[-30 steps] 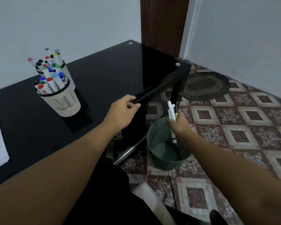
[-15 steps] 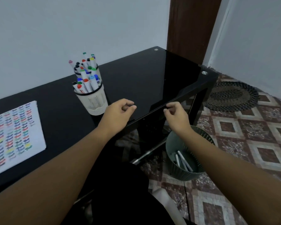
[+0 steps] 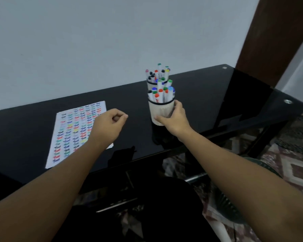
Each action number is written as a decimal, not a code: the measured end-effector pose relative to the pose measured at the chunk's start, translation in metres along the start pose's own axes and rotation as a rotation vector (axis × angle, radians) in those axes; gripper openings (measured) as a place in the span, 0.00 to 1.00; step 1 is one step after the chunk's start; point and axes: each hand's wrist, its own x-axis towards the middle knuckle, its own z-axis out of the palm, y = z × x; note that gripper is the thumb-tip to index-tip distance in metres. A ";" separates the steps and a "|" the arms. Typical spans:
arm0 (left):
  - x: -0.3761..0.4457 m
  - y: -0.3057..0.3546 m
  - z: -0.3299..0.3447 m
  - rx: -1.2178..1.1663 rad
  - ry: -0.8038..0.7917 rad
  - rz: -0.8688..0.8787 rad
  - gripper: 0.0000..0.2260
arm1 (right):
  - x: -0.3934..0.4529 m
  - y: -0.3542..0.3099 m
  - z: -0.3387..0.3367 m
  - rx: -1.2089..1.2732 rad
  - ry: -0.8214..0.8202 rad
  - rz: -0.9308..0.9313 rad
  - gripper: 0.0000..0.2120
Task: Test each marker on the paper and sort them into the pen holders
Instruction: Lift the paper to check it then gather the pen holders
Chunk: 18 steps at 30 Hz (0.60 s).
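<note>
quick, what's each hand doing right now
Left hand: fingers curled, holding nothing, above the black glass table.
Right hand: gripping the near white cylindrical pen holder.

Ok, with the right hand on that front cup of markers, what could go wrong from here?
The right hand wraps the near pen holder low on its wall; packed with tall markers, it might tip if pulled fast. The far pen holder stands right behind it and could get knocked. The left hand hovers curled over the paper and may smudge it.
</note>
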 end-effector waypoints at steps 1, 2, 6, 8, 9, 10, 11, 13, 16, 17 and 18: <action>0.001 -0.010 -0.010 0.019 0.017 -0.015 0.04 | 0.003 0.001 0.006 -0.005 0.018 0.014 0.49; 0.003 -0.020 -0.020 0.043 0.034 -0.032 0.05 | 0.005 0.002 0.012 -0.010 0.036 0.021 0.50; 0.009 -0.059 -0.055 0.185 0.069 -0.096 0.14 | 0.008 0.002 0.023 -0.025 0.113 0.015 0.46; 0.012 -0.080 -0.071 0.273 0.076 -0.120 0.19 | 0.008 0.002 0.028 -0.026 0.119 -0.002 0.45; 0.013 -0.090 -0.078 0.315 0.071 -0.148 0.22 | 0.007 0.002 0.031 -0.027 0.112 -0.011 0.44; 0.015 -0.102 -0.086 0.352 0.061 -0.185 0.24 | 0.005 0.001 0.035 -0.027 0.100 -0.024 0.43; 0.016 -0.110 -0.092 0.384 0.051 -0.225 0.27 | 0.003 0.001 0.039 -0.023 0.086 -0.038 0.43; 0.019 -0.134 -0.102 0.429 0.042 -0.290 0.30 | 0.000 -0.002 0.050 -0.008 0.052 -0.062 0.42; 0.020 -0.158 -0.114 0.477 0.034 -0.304 0.35 | -0.003 -0.011 0.071 0.022 -0.008 -0.077 0.41; 0.019 -0.166 -0.117 0.481 0.026 -0.310 0.37 | -0.004 -0.015 0.079 0.030 -0.027 -0.081 0.41; 0.020 -0.176 -0.121 0.489 0.007 -0.321 0.40 | -0.004 -0.019 0.087 0.039 -0.045 -0.086 0.41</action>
